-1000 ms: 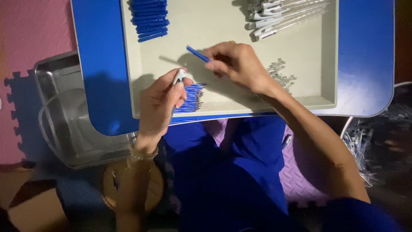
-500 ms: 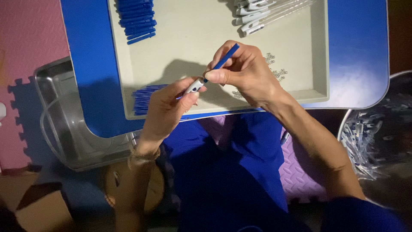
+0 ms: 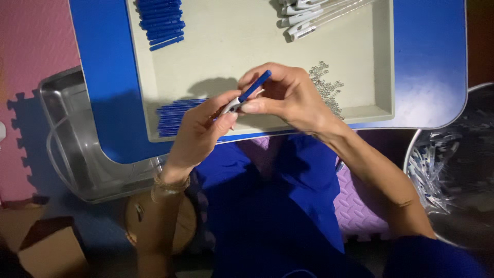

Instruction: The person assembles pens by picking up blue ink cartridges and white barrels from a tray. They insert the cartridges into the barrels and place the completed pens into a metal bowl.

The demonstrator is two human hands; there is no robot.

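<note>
Both hands are closed on one blue pen (image 3: 250, 93) above the tray (image 3: 360, 77): the left hand (image 3: 203, 128) pinches its pale end, the right hand (image 3: 288, 95) the blue part. A pile of blue pieces (image 3: 172, 116) lies just beside the left hand.

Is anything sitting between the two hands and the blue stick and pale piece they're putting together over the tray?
Nothing visible does. The right hand pinches the blue stick and the left hand pinches the pale piece; the two parts meet end to end above a bare patch of the beige tray.
</note>
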